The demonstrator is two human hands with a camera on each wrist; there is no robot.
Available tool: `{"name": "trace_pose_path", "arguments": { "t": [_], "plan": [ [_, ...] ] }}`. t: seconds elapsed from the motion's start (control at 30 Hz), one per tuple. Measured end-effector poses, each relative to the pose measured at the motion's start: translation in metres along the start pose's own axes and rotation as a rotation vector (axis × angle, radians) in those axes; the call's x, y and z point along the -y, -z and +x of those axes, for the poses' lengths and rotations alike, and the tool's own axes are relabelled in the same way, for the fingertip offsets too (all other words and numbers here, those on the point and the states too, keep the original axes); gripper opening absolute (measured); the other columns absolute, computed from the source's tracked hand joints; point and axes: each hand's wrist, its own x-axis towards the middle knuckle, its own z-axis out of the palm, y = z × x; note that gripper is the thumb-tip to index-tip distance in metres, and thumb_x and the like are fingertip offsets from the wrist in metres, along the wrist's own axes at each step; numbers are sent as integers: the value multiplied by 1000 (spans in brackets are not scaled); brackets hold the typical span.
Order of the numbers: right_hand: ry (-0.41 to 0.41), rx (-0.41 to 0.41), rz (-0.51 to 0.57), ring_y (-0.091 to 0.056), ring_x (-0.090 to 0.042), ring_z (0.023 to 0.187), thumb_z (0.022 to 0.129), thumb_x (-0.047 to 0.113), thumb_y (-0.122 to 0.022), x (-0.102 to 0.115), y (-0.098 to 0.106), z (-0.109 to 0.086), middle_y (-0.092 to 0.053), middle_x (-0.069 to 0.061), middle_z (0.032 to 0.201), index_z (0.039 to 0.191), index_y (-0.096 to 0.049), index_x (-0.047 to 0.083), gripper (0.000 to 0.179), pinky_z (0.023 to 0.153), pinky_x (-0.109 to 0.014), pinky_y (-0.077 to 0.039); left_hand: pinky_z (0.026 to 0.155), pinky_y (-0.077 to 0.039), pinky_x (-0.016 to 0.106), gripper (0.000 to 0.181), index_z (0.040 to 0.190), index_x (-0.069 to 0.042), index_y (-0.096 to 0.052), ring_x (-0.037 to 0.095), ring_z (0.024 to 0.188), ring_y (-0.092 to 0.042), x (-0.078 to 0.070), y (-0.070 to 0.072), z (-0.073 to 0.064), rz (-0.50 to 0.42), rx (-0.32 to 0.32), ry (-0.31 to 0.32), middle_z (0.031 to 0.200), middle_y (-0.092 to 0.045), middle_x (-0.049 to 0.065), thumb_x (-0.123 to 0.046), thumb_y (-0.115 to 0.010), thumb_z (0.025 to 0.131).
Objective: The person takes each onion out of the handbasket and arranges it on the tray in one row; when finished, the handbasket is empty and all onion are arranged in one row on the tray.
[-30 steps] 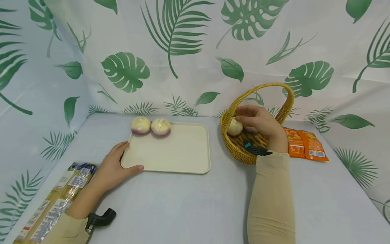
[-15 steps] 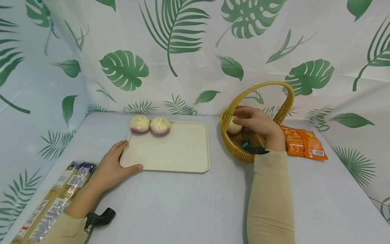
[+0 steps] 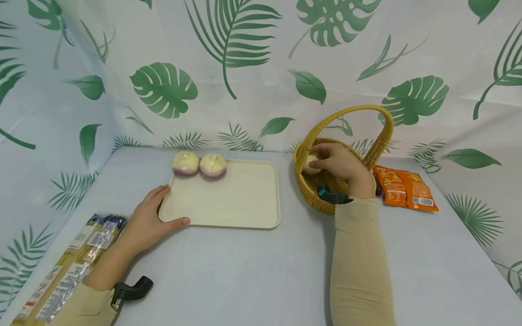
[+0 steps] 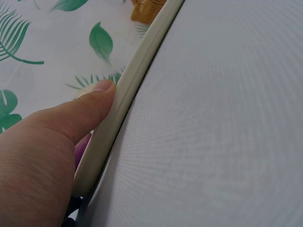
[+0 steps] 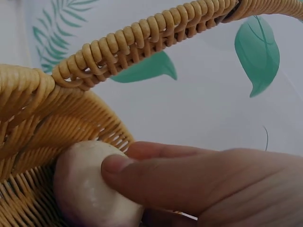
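My left hand (image 3: 147,221) rests at the near left corner of a cream tray (image 3: 234,199), thumb along the near edge and fingers at the left edge. In the left wrist view the thumb touches the tray's rim. Two white-and-purple turnips, the left one (image 3: 185,163) and the right one (image 3: 213,165), sit side by side at its far left corner. Inside a yellow wicker basket (image 3: 303,185), my right hand (image 3: 340,162) grips another turnip (image 5: 94,184). The thumb lies on its pale side, the other fingers behind it, partly hidden.
The basket's tall arched handle (image 3: 350,108) stands over the right hand. Orange snack packets (image 3: 408,188) lie right of the basket. Long clear packs of yellowish sticks (image 3: 73,267) lie at the left, beside the left forearm. A leaf-printed cloth (image 3: 261,104) hangs behind.
My right hand has shifted a little left in the basket, with its fingers closer over the turnip, which is now more covered. My left hand stays at the tray's corner.
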Motion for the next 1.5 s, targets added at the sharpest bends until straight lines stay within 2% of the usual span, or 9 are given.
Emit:
{"name": "trace_pose_path", "arguments": {
  "t": [0.27, 0.63, 0.9, 1.1, 1.23, 1.4, 1.5],
  "plan": [
    [-21, -26, 12, -52, -39, 139, 104, 22, -77, -1, -2, 2, -60, -22, 150, 147, -67, 7, 47, 121, -60, -39, 122, -31, 73, 115, 166, 8, -35, 54, 156, -32, 0, 0, 0, -12, 4, 1, 170, -34, 30, -57, -89, 88],
    [-40, -27, 38, -49, -39, 146, 104, 21, -77, 4, 1, 0, -57, -17, 156, 145, -68, 9, 44, 125, -60, -36, 122, -31, 73, 115, 165, 9, -35, 55, 156, -32, 2, -1, 1, 4, 5, 2, 170, -34, 31, -57, -89, 88],
    [-40, -28, 17, -49, -39, 146, 104, 25, -77, 6, 3, -3, -57, -18, 157, 147, -68, 12, 46, 124, -62, -36, 122, -31, 74, 115, 165, 9, -35, 55, 155, -32, 1, 0, 0, -6, 5, -2, 169, -34, 32, -57, -89, 88],
    [-12, -21, 18, -48, -39, 148, 104, 22, -76, 7, 8, -7, -55, -18, 159, 147, -69, 11, 45, 124, -60, -39, 122, -31, 73, 115, 165, 9, -35, 55, 156, -32, 1, 0, 0, -7, 2, -4, 169, -35, 31, -56, -90, 88],
    [3, -15, 36, -50, -35, 146, 105, 21, -75, 8, 12, -11, -54, -16, 160, 148, -68, 11, 46, 116, -55, -47, 122, -31, 73, 115, 165, 10, -35, 55, 156, -32, 1, -1, 0, -5, 0, -3, 169, -34, 31, -56, -89, 88],
    [-7, -20, 48, -57, -31, 129, 105, 22, -75, 10, 19, -15, -58, -16, 153, 149, -67, 11, 47, 100, -41, -58, 122, -31, 73, 115, 165, 9, -36, 55, 155, -33, 1, -1, 0, -4, -7, -7, 169, -35, 31, -56, -90, 88],
    [-33, -27, 89, -58, -31, 122, 105, 22, -76, 14, 23, -19, -58, -16, 149, 149, -66, 13, 47, 94, -37, -61, 122, -31, 73, 115, 165, 9, -36, 55, 155, -33, 2, -1, 0, -2, -6, -6, 169, -35, 31, -56, -90, 88]
  ]
}}
